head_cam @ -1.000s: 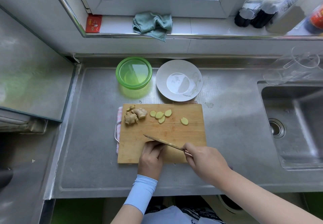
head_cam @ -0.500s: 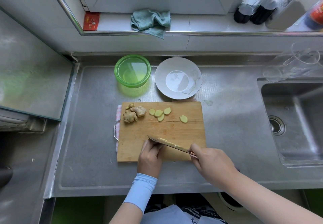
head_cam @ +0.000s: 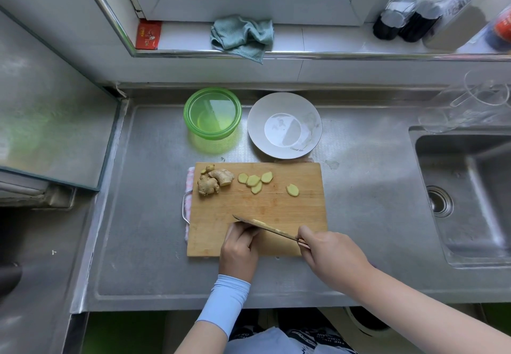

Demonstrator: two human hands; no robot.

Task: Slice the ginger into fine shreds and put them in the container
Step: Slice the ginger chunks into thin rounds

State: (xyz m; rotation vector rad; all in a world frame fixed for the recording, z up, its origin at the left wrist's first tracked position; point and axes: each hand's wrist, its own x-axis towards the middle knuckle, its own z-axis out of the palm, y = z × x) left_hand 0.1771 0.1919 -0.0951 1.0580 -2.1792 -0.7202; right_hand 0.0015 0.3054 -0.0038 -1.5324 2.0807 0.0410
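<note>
Though both hands overlap its near edge, board [head_cam: 262,204]: wooden rectangle, fine grain, scored with cut lines; metal loop handle [head_cam: 184,207] on the left, pink cloth [head_cam: 189,185] peeking out beneath.
ginger root [head_cam: 214,180]: knobby, tan skin, on the board's far-left corner.
slices [head_cam: 255,180]: pale yellow ovals, four clustered just right of the root, some overlapping; single slice [head_cam: 292,190] lies apart, further right.
knife [head_cam: 265,226]: thin blade seen nearly edge-on, slanted across the board's near half.
right hand [head_cam: 329,254]: wrapped round the knife handle, which is mostly hidden in the fist.
left hand [head_cam: 239,248]: fingers curled, knuckles against the blade; I can't tell whether anything sits under them.
container [head_cam: 212,115]: round translucent green plastic on the steel counter [head_cam: 143,215] behind the board; I see only its own floor inside.
plate [head_cam: 284,125]: glossy white, round, just right of the container; faint smears in the well, small lettering on the rim.
hard to read: clear glassware [head_cam: 470,104] behind the sink [head_cam: 470,187], washed out by glare.
</note>
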